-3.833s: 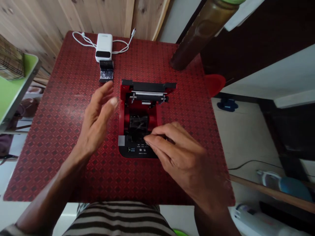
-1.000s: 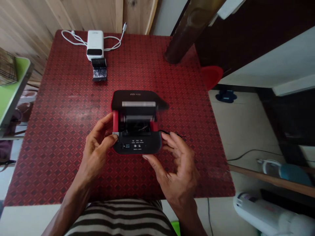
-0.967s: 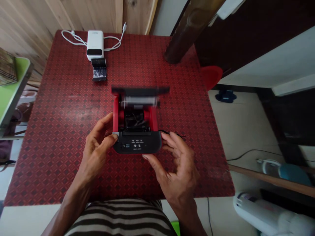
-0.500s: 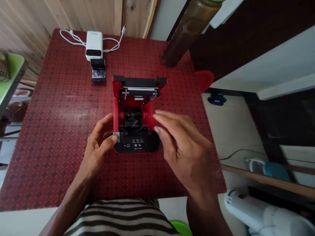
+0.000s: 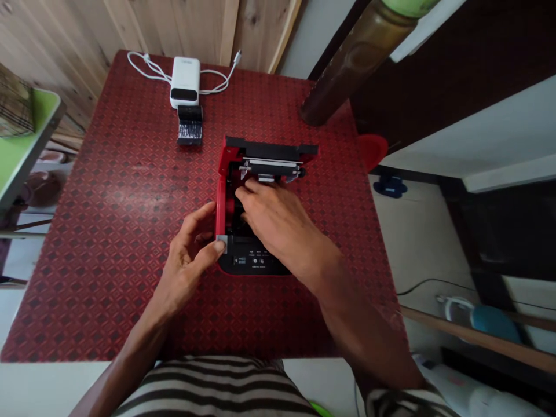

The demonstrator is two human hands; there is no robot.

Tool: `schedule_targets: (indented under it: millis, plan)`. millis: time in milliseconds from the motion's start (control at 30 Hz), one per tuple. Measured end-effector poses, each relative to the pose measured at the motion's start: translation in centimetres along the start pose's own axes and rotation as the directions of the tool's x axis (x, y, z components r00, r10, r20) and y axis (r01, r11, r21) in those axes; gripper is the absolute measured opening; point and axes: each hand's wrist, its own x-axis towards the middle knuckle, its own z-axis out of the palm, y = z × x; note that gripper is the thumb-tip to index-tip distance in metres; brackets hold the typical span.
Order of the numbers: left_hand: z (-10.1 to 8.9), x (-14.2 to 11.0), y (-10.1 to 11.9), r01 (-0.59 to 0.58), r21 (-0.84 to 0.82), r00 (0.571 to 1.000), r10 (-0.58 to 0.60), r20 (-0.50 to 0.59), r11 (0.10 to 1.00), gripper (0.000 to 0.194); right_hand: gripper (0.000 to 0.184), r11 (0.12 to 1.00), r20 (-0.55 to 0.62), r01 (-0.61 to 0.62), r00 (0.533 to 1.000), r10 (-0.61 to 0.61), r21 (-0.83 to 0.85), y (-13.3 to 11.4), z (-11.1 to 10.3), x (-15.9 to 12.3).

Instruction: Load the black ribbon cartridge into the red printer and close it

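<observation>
Fingers of the right hand [image 5: 278,217] are dipped into the bay [image 5: 237,225] of a red-and-black printer [image 5: 238,248]; their tips are hidden, so whether anything is pinched cannot be told. The printer's front left corner is gripped by the left hand [image 5: 191,252], thumb pressed on a grey tab [image 5: 223,238]. For this reach, the body is probably best braced there, with the raised lid [image 5: 271,150] left unbumped. A dark roller [image 5: 273,171] is mounted inside the lid; small pale markings are printed on the black front. The printer is placed midway between the table's [image 5: 108,289] front and back edges.
</observation>
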Motion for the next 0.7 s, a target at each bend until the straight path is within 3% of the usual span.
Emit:
schedule_targets:
  millis: [167,400,500,567,700]
  plan:
    - [0.2,0.0,0.5,0.033,0.014,0.999,-0.033,-0.009,0.999,0.059,0.030,0.999,-0.136,0.030,0.990,-0.026,0.029,0.5,0.4,-0.3]
    - [0.2,0.1,0.8,0.027,0.043,1.000,-0.026,-0.015,0.999,0.059,0.020,1.000,-0.403,0.019,0.915,-0.026,-0.021,0.0,0.8,-3.1]
    - [0.1,-0.1,0.6,0.046,0.039,0.999,-0.045,-0.023,0.998,0.060,0.016,0.994,-0.544,0.055,0.839,0.005,0.093,0.7,0.0,-5.7]
    - [-0.1,-0.2,0.4,0.057,0.046,0.998,-0.056,-0.030,0.997,0.060,0.015,0.973,-0.630,0.071,0.771,0.087,0.221,2.0,-0.4,-7.5]
    - [-0.3,-0.2,-0.1,0.053,0.057,0.998,-0.050,-0.044,0.997,0.059,0.023,0.853,-0.690,-0.015,0.580,0.433,0.522,6.0,0.9,-9.5]
